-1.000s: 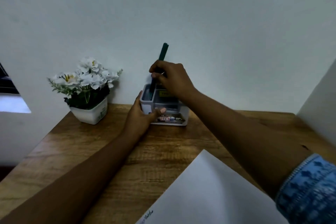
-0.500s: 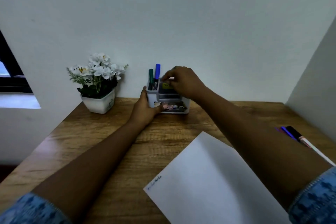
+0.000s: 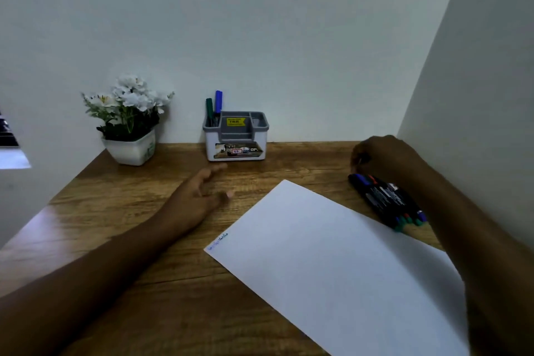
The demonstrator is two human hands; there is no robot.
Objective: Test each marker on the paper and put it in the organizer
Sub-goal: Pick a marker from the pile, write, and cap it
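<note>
**Reaching for the next marker: the pile could scatter**

Risks, as judged from here:
- The right hand (image 3: 384, 159) sits curled over the far end of the loose markers (image 3: 387, 199). They lie bunched side by side. Lifting 1 from that end may roll the others toward the table (image 3: 115, 211) edge or onto the paper (image 3: 332, 254).
- Cannot tell whether the fingers already pinch a barrel; the knuckles hide the contact. A shallow pinch on a round barrel could slip.
- The forearm lies across the paper's right side. Dragging it back could skew the sheet.
- The left hand (image 3: 199, 196) is apart from everything, fingers straight and spread above the wood, holding nothing. Neither the paper nor the organizer (image 3: 235, 136) is steadied.

Task things:
- Loose markers: dark barrels with pale print, ends in green, red and blue, lying at the paper's far right edge, near the side wall (image 3: 476, 95).
- Organizer: white base, grey insert, yellow sticker, standing against the back wall. 2 markers stand upright in its left compartment, a green marker (image 3: 209, 110) and a blue marker (image 3: 218, 101).
- Paper: mostly blank, with small test marks (image 3: 219, 240) at its left corner.
- A flower pot (image 3: 130, 147) stands left of the organizer, well apart.
</note>
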